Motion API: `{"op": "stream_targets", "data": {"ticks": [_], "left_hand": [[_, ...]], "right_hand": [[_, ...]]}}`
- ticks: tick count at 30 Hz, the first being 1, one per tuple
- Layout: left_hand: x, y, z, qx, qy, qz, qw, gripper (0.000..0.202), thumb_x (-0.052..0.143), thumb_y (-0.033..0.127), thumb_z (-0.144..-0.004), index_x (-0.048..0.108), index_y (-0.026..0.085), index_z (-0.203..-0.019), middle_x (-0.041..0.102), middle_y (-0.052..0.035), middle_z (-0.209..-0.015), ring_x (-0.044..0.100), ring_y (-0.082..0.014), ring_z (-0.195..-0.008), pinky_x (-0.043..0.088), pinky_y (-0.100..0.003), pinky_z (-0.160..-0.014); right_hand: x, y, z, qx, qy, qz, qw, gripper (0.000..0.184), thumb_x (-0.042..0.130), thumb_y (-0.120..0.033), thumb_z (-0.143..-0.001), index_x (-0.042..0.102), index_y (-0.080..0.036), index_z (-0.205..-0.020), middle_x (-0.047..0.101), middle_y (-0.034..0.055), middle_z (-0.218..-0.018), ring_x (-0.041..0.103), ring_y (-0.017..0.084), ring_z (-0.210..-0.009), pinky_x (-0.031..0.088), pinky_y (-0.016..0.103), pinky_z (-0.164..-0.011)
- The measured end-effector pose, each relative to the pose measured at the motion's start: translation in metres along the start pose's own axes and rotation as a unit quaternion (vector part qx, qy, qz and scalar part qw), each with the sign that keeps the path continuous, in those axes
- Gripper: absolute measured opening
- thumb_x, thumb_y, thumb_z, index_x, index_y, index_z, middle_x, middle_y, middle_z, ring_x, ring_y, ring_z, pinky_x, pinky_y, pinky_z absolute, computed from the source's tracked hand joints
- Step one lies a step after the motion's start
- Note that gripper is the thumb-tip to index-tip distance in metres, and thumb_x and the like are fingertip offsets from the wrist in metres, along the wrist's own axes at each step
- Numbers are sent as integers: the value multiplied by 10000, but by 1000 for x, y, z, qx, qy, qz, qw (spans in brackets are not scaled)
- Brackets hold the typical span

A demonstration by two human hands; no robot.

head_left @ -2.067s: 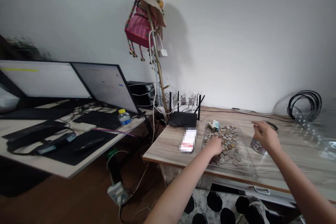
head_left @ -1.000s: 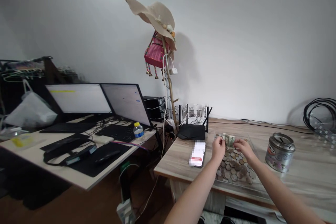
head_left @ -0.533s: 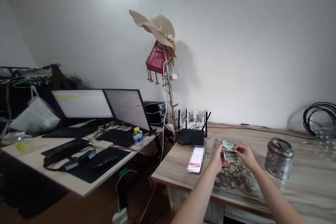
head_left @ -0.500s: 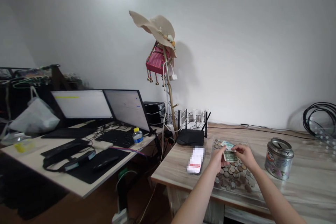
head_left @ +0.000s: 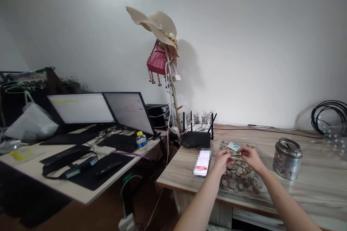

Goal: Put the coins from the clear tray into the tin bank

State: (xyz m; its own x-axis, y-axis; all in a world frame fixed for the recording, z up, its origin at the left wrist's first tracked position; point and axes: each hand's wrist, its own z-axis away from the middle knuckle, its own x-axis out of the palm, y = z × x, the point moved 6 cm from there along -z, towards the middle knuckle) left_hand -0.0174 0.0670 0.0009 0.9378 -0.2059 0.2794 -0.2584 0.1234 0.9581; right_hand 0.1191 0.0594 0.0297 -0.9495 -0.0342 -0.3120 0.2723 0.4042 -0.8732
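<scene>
Between my two hands is a greenish banknote (head_left: 235,157), seen nearly edge-on over a clear tray (head_left: 264,194) of coins. My left hand (head_left: 222,160) pinches its left end, and my right hand (head_left: 249,157) pinches the right end with closed fingers. Many coins (head_left: 241,178) lie spread in the tray beneath. Just behind my fingers, a second banknote (head_left: 234,147), pale with teal print, rests on the coins. To the right of the tray stands a round metal coin tin (head_left: 287,160) with a slot in its lid and a floral pattern.
Left of the tray lies a phone (head_left: 202,163) with its screen lit. A black router (head_left: 196,139) with antennas stands behind it. At the far right are a coil of black cable (head_left: 329,117) and clear plastic. A second desk (head_left: 89,196) holds monitors and a bottle (head_left: 141,140).
The banknote in my hands has gone from face-on to a narrow strip, tilted or folded. My left hand has shifted slightly left, and the view has turned a little.
</scene>
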Motion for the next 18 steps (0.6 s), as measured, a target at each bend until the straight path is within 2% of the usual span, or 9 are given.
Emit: {"op": "stream_targets", "data": {"ticks": [3,5,7,11,14,16,18], "left_hand": [[-1,4,0,38,-5,-18,999,255,634,289,-589,548,136,-774,580,-22,-677,547,-90,-500,424,-188,-461],[3,4,2,43,-12,-45,998,259,624,323,-602,555,139,-770,577,-21,-642,549,-104,-496,418,-198,-450],[7,1,4,21,-19,-70,997,301,587,403,-632,557,140,-777,576,-30,-595,551,-121,-489,411,-212,-443],[16,-8,5,-42,-41,-64,996,429,486,532,-670,542,151,-860,565,-33,-539,536,-125,-452,405,-233,-447],[17,-9,3,-47,-45,-26,998,331,502,459,-685,543,146,-785,552,-17,-544,510,-94,-433,409,-221,-459],[19,-5,4,-23,-64,-17,998,254,529,385,-681,539,140,-744,560,-18,-569,516,-88,-454,417,-217,-478],[23,0,9,8,-95,-33,995,226,551,351,-670,543,138,-744,578,-26,-602,539,-99,-494,428,-226,-503]], "right_hand": [[6,1,1,21,-35,14,999,357,484,-332,-675,537,-156,-982,612,43,-816,563,140,-662,452,237,-547],[8,4,1,35,-44,45,997,347,483,-399,-675,572,-139,-886,613,42,-715,549,139,-580,436,233,-481],[6,6,0,32,-32,74,996,315,496,-428,-658,582,-138,-747,597,34,-629,526,134,-522,419,234,-460],[-1,-3,3,5,8,119,993,246,513,-409,-647,574,-172,-671,595,29,-629,537,156,-615,417,257,-584],[-2,-20,8,-16,12,148,989,200,519,-372,-644,607,-207,-716,619,34,-723,545,178,-723,399,270,-675],[-2,-32,9,-34,5,169,985,245,508,-360,-652,617,-223,-824,626,41,-828,543,187,-783,392,272,-699],[-3,-41,10,-41,-5,187,981,275,492,-358,-662,622,-207,-851,631,51,-829,550,189,-769,396,273,-680]]}}
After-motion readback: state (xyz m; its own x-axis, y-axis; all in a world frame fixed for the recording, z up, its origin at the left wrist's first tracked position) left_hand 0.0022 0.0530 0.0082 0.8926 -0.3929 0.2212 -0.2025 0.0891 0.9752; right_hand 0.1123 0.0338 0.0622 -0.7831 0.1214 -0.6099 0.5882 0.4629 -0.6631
